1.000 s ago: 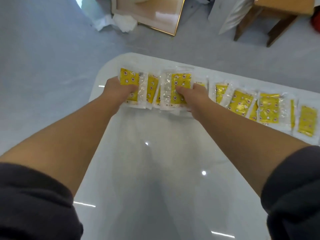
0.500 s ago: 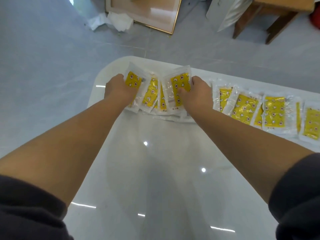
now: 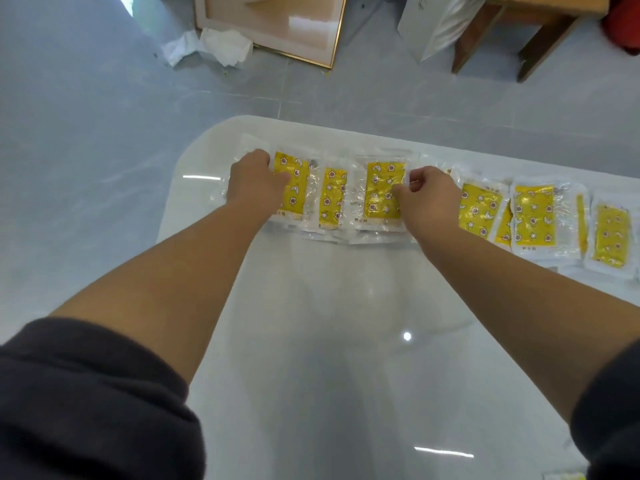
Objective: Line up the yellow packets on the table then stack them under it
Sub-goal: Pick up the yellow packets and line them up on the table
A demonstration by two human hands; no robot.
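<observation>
1. A row of yellow packets (image 3: 479, 211) in clear wrap lies along the far side of the white surface (image 3: 346, 341). The packets overlap one another, and the row runs from the left grip past the right grip and on to the right.
2. The left grip (image 3: 258, 183) rests on the end packet (image 3: 294, 188). Its thumb lies flat on the yellow print and its fingers bend out of sight over the far edge. I cannot tell whether it holds the packet or only presses on it.
3. The right grip (image 3: 429, 202) has its fingers curled. Thumb and fingertips pinch the right edge of the middle packet (image 3: 382, 192), which lies flat just left of it.
4. Between the two grips sits one more packet (image 3: 332, 197), tucked partly under its neighbours.
5. Both forearms are bare, with dark sleeves (image 3: 86, 393) pushed up near the elbows.
6. Beyond the grips on the grey floor (image 3: 104, 98) are crumpled white paper (image 3: 214, 46), a gold-edged frame (image 3: 277, 26) and a wooden stool (image 3: 519, 36).
</observation>
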